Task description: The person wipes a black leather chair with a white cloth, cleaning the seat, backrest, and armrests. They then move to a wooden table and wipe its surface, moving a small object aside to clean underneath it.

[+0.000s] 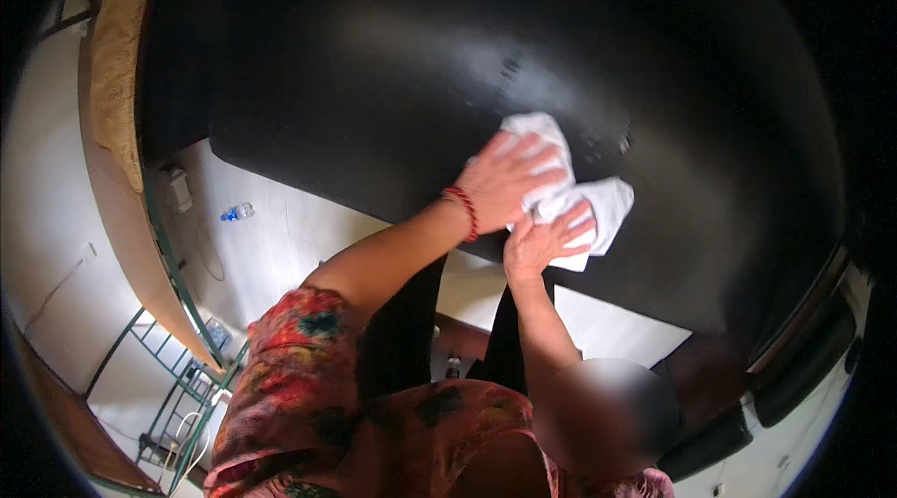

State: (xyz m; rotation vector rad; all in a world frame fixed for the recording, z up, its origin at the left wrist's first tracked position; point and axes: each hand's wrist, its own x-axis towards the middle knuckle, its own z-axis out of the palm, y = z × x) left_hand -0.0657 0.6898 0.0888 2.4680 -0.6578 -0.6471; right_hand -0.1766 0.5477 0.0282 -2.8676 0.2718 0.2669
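Both hands press a white cloth (610, 207) onto a large, smooth black surface (336, 105) in the head view. My left hand (508, 172), with a red beaded or braided band at its wrist, lies flat on the cloth's left part with its fingers spread. Just below and to the right, my right hand (550, 239) rests on the cloth's lower part, fingers spread too. The cloth is bunched between the hands. Beyond it, small dark marks (510, 67) and wet-looking spots show on the shiny black surface.
A plastic bottle (238, 211) with a blue label lies on the pale floor at the left. Green metal bed frames (165, 344) with a wooden board (115, 63) stand along the left. Black padded seats (806, 365) are at the lower right.
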